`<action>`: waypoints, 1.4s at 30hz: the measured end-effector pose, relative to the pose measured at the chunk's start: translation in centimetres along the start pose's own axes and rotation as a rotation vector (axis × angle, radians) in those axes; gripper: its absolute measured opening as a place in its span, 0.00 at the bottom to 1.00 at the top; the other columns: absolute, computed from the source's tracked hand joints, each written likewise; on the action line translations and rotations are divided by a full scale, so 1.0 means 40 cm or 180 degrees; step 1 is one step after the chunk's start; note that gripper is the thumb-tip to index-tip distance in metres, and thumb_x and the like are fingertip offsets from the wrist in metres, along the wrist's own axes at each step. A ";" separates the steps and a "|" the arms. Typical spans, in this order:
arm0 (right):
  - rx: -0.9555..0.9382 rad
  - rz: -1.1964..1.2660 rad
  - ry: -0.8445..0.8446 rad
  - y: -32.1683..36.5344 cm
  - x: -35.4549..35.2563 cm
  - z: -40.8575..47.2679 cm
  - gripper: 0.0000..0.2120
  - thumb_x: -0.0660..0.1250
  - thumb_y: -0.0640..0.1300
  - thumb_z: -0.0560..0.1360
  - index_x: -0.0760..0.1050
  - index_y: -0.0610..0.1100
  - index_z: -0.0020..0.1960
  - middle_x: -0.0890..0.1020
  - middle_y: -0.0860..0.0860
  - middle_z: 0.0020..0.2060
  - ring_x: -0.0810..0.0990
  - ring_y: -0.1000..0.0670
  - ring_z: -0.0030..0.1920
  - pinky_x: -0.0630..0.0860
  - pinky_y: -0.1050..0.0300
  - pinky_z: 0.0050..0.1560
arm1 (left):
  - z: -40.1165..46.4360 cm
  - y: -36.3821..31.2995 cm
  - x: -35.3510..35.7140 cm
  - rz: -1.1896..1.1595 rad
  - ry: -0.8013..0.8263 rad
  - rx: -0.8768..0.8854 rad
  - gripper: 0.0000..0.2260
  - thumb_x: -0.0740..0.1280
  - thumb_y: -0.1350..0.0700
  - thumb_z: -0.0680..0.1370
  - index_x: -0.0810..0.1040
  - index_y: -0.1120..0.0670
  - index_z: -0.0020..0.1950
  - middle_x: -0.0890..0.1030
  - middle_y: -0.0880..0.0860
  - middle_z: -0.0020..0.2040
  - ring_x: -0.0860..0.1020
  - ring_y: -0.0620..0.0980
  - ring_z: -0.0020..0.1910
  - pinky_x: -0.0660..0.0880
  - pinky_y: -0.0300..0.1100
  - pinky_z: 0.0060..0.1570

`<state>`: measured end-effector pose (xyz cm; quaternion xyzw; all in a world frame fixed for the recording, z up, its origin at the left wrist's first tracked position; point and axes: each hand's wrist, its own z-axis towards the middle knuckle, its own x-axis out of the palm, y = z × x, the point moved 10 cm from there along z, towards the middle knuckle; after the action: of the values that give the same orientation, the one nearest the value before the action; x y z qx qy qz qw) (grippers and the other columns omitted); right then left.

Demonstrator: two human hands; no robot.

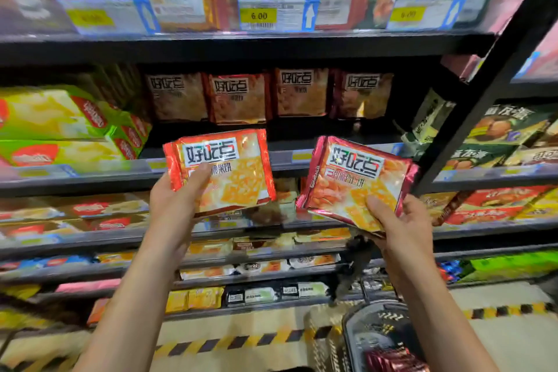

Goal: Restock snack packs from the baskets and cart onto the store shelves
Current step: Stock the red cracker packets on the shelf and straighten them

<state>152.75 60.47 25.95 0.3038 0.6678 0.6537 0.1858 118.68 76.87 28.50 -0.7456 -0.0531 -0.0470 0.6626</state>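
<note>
So, left hand (173, 205) first: thumb lies flat across the front of an orange snack pack (222, 170), the other fingers are tucked behind it out of sight, so it's a pinch grip on the lower left corner. Pack faces the camera, label upright, roughly square, top edge tipped a little up to the right. It sticks up and to the right of the hand.

Right hand (401, 217) does the same with a dark-red snack pack (357, 181): thumb on the front near the bottom right, fingers curled underneath. This one is rotated clockwise, so the text slopes down to the right and the pack fans out up and left of the hand.

Both packs are held in the air in front of the shelf edge (290, 157), side by side with a gap between them. Behind, deeper on that shelf, stands a row of matching packs (268, 96). Price tags (259, 16) above, a basket (377, 338) low down at the right.
</note>
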 end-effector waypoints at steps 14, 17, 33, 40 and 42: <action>0.0091 -0.0086 0.0122 -0.013 0.198 0.044 0.24 0.76 0.48 0.68 0.76 0.45 0.61 0.88 0.47 0.52 0.87 0.45 0.53 0.80 0.43 0.60 | 0.264 -0.199 -0.139 0.1263 -0.0786 0.0426 0.22 0.71 0.40 0.75 0.77 0.53 0.61 0.82 0.49 0.56 0.81 0.51 0.54 0.78 0.51 0.59; 0.0069 -0.0112 0.0182 -0.013 0.211 0.048 0.28 0.77 0.50 0.66 0.75 0.44 0.64 0.87 0.46 0.53 0.87 0.45 0.54 0.81 0.44 0.58 | 0.301 -0.203 -0.135 0.1840 -0.0903 0.0463 0.22 0.70 0.40 0.76 0.74 0.57 0.58 0.80 0.54 0.54 0.79 0.57 0.53 0.76 0.52 0.54; -0.0077 -0.0174 0.0226 0.031 0.264 0.102 0.18 0.74 0.43 0.75 0.76 0.43 0.63 0.87 0.46 0.54 0.86 0.44 0.56 0.79 0.35 0.64 | 0.304 -0.203 0.011 0.5034 -0.0288 0.1605 0.20 0.60 0.41 0.82 0.79 0.57 0.60 0.79 0.64 0.54 0.78 0.67 0.52 0.76 0.54 0.47; -0.0083 -0.0229 0.0233 0.042 0.289 0.102 0.19 0.75 0.43 0.74 0.76 0.43 0.63 0.87 0.46 0.54 0.86 0.44 0.55 0.79 0.37 0.63 | 0.228 -0.072 0.052 0.4989 0.0732 0.2230 0.28 0.47 0.35 0.82 0.76 0.45 0.72 0.76 0.56 0.70 0.72 0.60 0.68 0.69 0.58 0.66; -0.0075 -0.0231 0.0215 0.042 0.296 0.105 0.18 0.74 0.42 0.75 0.76 0.43 0.63 0.87 0.46 0.53 0.87 0.44 0.55 0.79 0.36 0.63 | 0.227 -0.068 0.037 0.4975 0.0671 0.2267 0.27 0.48 0.36 0.83 0.76 0.45 0.72 0.76 0.56 0.71 0.71 0.60 0.69 0.67 0.58 0.67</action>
<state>146.89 71.25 29.05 0.2549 0.6765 0.6643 0.1902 119.76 86.24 30.30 -0.3081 0.5249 0.3726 0.7005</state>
